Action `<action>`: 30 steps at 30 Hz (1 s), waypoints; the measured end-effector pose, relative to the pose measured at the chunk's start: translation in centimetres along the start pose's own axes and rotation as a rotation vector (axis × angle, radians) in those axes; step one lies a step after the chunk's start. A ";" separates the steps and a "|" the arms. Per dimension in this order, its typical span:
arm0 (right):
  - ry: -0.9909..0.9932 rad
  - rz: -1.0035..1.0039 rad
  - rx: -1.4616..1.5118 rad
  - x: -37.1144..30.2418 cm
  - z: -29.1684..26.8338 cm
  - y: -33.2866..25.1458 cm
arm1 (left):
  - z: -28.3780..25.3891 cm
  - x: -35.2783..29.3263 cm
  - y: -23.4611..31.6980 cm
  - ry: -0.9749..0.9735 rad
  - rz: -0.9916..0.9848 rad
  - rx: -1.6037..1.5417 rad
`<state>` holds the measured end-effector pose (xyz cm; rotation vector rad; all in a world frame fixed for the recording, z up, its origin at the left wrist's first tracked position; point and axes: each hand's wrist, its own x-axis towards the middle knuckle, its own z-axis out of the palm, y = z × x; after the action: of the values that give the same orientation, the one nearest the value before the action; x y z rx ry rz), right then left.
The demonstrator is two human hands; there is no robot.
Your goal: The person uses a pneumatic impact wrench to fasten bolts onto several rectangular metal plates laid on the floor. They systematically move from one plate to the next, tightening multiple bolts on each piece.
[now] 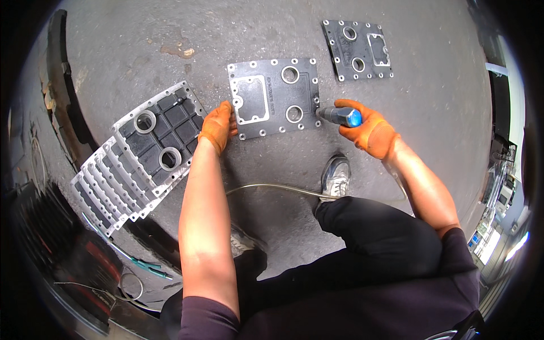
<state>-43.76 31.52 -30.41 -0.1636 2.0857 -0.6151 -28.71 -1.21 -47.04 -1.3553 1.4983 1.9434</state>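
A black metal cover plate [272,97], with two round ports, a raised bare-metal frame and bolt holes round its rim, is in front of me. My left hand [219,126], in an orange glove, grips its left edge, with the fingertips partly hidden. My right hand [371,129], gloved in orange too, is closed round a grey and blue handheld air tool [341,117]. The tool's nose points left at the plate's right edge, close to a bolt hole. Whether the tip touches the metal I cannot tell.
Several similar plates [122,181] lie overlapped in a row at the left. Another cover plate [358,50] rests at the far right on the grey floor [430,62]. A thin hose [277,186] crosses by my shoe [336,177]. A teal air gun [148,266] lies lower left.
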 end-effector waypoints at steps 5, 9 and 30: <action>-0.050 0.001 0.130 0.3 -0.3 -0.4 | -1.5 3.2 -3.9 -0.019 0.040 0.064; -0.096 0.008 0.135 -0.8 -2.2 -3.3 | 0.8 -0.6 -1.9 -0.032 0.167 0.110; -0.151 -0.233 -0.047 11.0 5.4 -19.1 | 2.6 0.9 -3.1 0.151 0.217 0.209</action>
<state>-47.82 9.24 -31.85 -0.4712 1.9502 -0.6718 -28.12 2.02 -49.56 -1.3187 1.9325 1.7751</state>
